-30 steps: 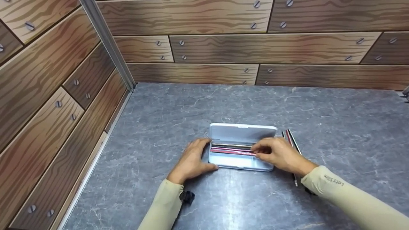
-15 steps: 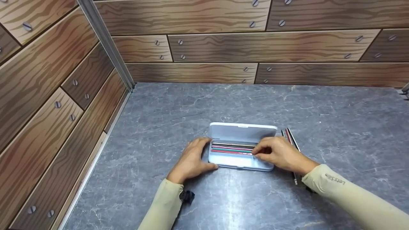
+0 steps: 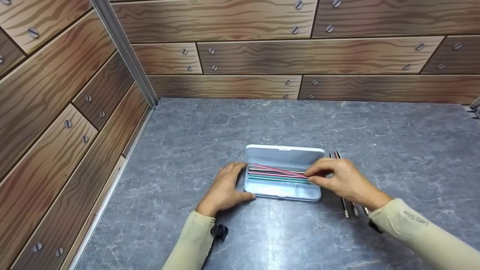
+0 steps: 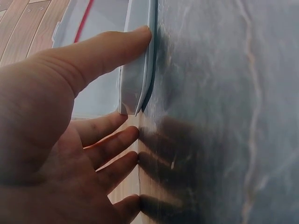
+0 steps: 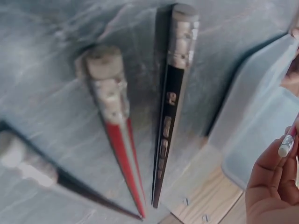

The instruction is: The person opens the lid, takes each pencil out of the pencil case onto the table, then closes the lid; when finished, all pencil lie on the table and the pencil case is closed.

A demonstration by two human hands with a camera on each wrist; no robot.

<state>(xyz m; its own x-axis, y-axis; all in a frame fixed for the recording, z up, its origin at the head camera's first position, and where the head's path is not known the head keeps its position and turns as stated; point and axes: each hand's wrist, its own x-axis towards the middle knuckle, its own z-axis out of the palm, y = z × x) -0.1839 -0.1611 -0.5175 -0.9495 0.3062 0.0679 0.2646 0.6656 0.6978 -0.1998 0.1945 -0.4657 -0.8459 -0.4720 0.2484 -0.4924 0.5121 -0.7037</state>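
Observation:
An open white pencil case point(image 3: 268, 190) lies on the table with several pencils, including a green one point(image 3: 273, 179), side by side in it. My left hand point(image 3: 225, 187) holds the case's left end, thumb on the front edge and fingers at the end wall. In the left wrist view the thumb point(image 4: 117, 49) lies across the rim. My right hand point(image 3: 343, 182) pinches a pinkish-red pencil point(image 3: 277, 170) close to its eraser end. That pencil slants over the others, its far end toward the hinge. The right wrist view shows its white eraser point(image 5: 283, 151) beyond the fingertips.
Right of the case, partly under my right forearm, lie loose pencils: a black one point(image 5: 170, 107), a red one point(image 5: 126, 158) and another dark one point(image 5: 88, 193). Wood-patterned panels point(image 3: 247, 56) wall the table point(image 3: 202, 131) at the back and left.
The pinkish-red pencil has come up from the row and now slants across it, showing the green pencil beneath. My right hand has shifted right; my left hand stays on the case.

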